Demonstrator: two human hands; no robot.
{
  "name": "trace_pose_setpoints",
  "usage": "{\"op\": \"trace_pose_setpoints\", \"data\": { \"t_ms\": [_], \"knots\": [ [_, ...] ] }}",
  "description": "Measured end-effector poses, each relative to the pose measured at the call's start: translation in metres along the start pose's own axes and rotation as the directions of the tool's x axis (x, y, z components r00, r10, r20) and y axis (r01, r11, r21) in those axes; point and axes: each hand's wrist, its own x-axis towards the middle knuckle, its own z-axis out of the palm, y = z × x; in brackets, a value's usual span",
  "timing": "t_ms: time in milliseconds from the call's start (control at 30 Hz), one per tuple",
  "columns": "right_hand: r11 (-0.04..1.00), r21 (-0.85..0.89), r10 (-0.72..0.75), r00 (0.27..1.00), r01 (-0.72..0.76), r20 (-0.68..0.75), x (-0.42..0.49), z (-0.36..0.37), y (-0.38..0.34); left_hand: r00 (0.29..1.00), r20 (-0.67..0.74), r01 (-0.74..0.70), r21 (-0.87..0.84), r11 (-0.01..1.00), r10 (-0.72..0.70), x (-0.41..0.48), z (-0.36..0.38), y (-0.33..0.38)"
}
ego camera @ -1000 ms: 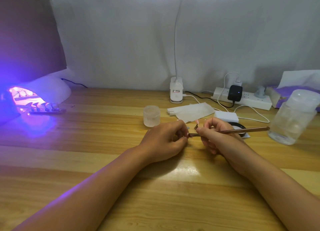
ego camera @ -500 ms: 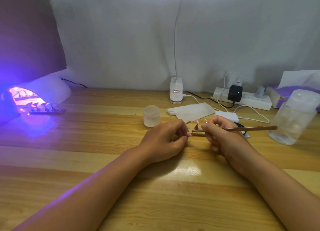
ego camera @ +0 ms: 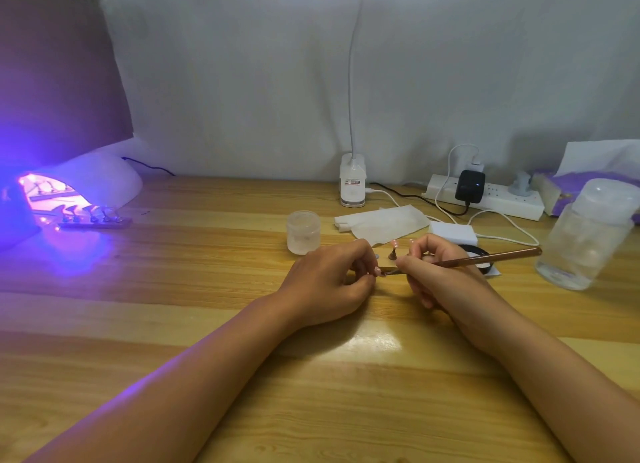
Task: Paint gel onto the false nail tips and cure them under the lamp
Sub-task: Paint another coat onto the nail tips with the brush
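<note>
The false nail tip (ego camera: pixel 378 271) shows as a pale pink sliver pinched at the fingertips of the left hand (ego camera: pixel 332 279), right between the two hands and just above the bench (ego camera: pixel 173 310). I judge it featherlight, thin, springy plastic that is slick once gel is on it. It is best held by its edges or its mount, with the painted face kept off the skin. How it is mounted is hidden by the fingers.

The right hand (ego camera: pixel 440 275) is curled round a slim brown brush (ego camera: pixel 485 258) in a pen grip, bristle end meeting the tip. The brush looks stiff and light, and a hold close to the bristles gives the most control.

Counted: one tip in hand, one brush. A small dark stand (ego camera: pixel 392 254) sits just beyond the fingertips.

Beyond the left hand stands one frosted jar (ego camera: pixel 303 232). Beyond both lies one folded wipe (ego camera: pixel 381 223). Well out past the right hand stands one clear bottle (ego camera: pixel 588 234).

Far to the left hand's outer side glows one curing lamp (ego camera: pixel 93 182). One strip of tips (ego camera: pixel 93 220) lies at its mouth with roughly four tips. A second row sits inside, too blurred to count.
</note>
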Motion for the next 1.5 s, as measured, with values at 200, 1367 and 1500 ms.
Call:
{"op": "trace_pose_setpoints", "data": {
  "t_ms": [200,1367,1500],
  "knots": [
    [1.000,0.017,0.000,1.000,0.000,-0.028,0.001,0.000,0.001,1.000,-0.010,-0.004,-0.027,1.000,0.004,0.000,0.000,0.000],
    [0.899,-0.281,-0.420,0.844,0.336,-0.333,-0.012,0.013,0.000,0.979,-0.160,-0.104,0.116,0.988,0.122,-0.005,0.001,0.013],
    [0.844,-0.378,-0.493,0.828,0.381,-0.268,-0.016,0.016,0.000,0.969,-0.215,-0.089,0.166,0.982,0.124,-0.007,0.000,0.018]
  ]
}}
